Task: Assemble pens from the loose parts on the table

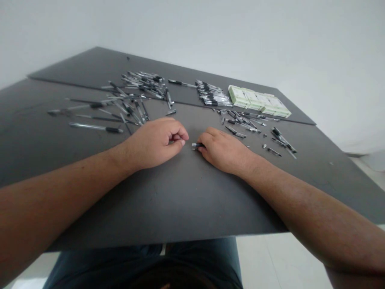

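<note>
Near the middle of the table, my right hand (221,149) is closed around a pen (197,146). Only its short clear-and-black end sticks out to the left; my fingers hide the rest. My left hand (158,142) is just left of it, a small gap away, with fingers curled and thumb pressed toward the fingertips. Whatever it may pinch is too small to make out. Left of and beyond this hand lie scattered clear pens with black grips (114,130). Short black-and-clear pen parts (236,131) are strewn beyond and to the right of my right hand.
A loose pile of pens (144,82) lies at the back left. Beside it, toward the right, pens are lined up in a row (212,94). Pale green-and-white boxes (258,100) stand at the back right. The grey table (168,208) has a raised seam across its far part.
</note>
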### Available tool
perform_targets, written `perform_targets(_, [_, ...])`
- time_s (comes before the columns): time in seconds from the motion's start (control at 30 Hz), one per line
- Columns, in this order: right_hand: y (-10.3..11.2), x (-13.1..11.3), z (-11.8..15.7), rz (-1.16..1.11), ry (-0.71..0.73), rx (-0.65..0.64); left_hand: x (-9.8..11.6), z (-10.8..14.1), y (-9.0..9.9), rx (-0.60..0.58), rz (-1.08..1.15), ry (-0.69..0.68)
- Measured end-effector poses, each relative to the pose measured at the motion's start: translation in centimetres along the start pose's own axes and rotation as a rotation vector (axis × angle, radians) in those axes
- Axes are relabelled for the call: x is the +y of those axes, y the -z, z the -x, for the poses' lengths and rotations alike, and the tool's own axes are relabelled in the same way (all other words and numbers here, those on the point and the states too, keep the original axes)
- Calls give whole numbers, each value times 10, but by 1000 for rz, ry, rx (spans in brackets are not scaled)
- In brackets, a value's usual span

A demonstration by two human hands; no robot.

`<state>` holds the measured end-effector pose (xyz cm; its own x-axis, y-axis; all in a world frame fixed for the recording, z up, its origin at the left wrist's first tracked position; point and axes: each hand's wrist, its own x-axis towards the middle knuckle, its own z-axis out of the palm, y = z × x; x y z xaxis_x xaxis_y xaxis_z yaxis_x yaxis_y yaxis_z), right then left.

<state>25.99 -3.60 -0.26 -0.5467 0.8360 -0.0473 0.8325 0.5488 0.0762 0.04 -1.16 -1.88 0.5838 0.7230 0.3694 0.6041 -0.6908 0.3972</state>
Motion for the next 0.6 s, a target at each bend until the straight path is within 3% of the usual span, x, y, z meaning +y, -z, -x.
perform_targets(0.3, [-6, 7, 1, -55, 70, 93, -1, 0, 0, 6, 1, -21])
perform_targets(0.6, [-5, 5, 0, 14, 86, 74, 1, -1, -1, 4, 1, -29])
